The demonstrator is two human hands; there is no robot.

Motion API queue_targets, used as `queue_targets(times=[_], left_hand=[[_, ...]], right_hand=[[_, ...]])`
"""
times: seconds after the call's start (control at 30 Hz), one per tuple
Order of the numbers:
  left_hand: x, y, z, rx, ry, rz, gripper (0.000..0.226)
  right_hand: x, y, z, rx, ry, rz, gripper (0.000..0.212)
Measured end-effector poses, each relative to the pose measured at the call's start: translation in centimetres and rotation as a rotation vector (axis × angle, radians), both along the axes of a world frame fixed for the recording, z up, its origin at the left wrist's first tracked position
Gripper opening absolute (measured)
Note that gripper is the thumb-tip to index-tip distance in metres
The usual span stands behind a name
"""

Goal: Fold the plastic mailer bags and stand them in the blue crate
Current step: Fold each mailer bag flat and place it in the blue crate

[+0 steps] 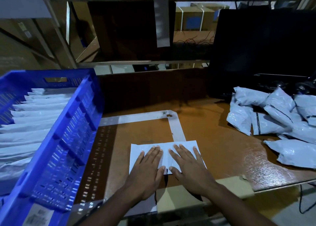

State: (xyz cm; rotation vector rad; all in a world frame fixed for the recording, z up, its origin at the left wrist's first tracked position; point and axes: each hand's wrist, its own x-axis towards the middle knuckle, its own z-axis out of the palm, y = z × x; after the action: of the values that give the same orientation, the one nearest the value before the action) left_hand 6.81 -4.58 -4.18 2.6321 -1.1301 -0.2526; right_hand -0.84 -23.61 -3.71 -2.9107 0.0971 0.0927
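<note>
Blue crate [71, 131]: at 9 o'clock on the bench [222, 140], already holding a long row of folded mailers [34, 121] standing on edge, front to back (I judge it well filled, though its near end is hard to read).
Mailer in hand [164, 149]: flat on the bench at 6 o'clock, just right of the crate, lying over a white tape outline [176, 128]; it looks part-folded, not yet stood in the crate.
Left hand [147, 171]: fingers straight and spread, palm pressing the mailer's left half.
Right hand [188, 166]: likewise flat and spread on the right half, thumbs nearly touching.
Unfolded pile [277, 116]: at 3 o'clock, well apart from the hands, several puffy grey mailers heaped beside a dark monitor [261, 43].
Progress: judged past halfway; the pile remains to be done.
Next: probably crease, then lift towards 9 o'clock.
</note>
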Motion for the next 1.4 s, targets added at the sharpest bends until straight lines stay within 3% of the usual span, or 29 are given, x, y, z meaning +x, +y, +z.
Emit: queue_targets(times=[0.1,0.17,0.23,0.37,0.67,1.0,1.23,1.4], left_hand=[[1.1,-0.6,1.9,-0.025,-0.077,0.048,0.059],[1.6,-1.1,2.4,-0.049,-0.112,0.076,0.05],[1.9,-1.1,1.7,-0.013,-0.092,0.083,0.059],[1.7,-0.1,-1.2,0.035,-0.108,0.066,0.088],[1.6,0.7,-1.4,0.0,-0.074,0.185,0.101],[1.6,1.0,-1.4,0.011,-0.076,0.166,0.1],[1.6,1.4,-1.0,-0.041,-0.047,0.208,0.106],[2.3,3.0,-0.2,-0.147,-0.016,0.235,0.082]], right_hand=[[1.5,0.5,1.3,0.018,-0.099,-0.052,0.086],[2.4,1.1,1.4,0.008,-0.098,-0.022,0.101],[2.6,1.5,0.2,-0.01,-0.038,-0.006,0.109],[2.6,1.8,-1.0,-0.014,-0.035,-0.032,0.084],[0.4,-0.6,-0.7,-0.03,-0.075,-0.168,0.078],[-0.7,-1.9,-0.9,-0.016,-0.038,-0.197,0.076],[-1.4,-1.7,-0.7,-0.026,-0.011,-0.24,0.098],[-1.2,-1.6,-0.2,0.073,-0.011,-0.333,0.097]])
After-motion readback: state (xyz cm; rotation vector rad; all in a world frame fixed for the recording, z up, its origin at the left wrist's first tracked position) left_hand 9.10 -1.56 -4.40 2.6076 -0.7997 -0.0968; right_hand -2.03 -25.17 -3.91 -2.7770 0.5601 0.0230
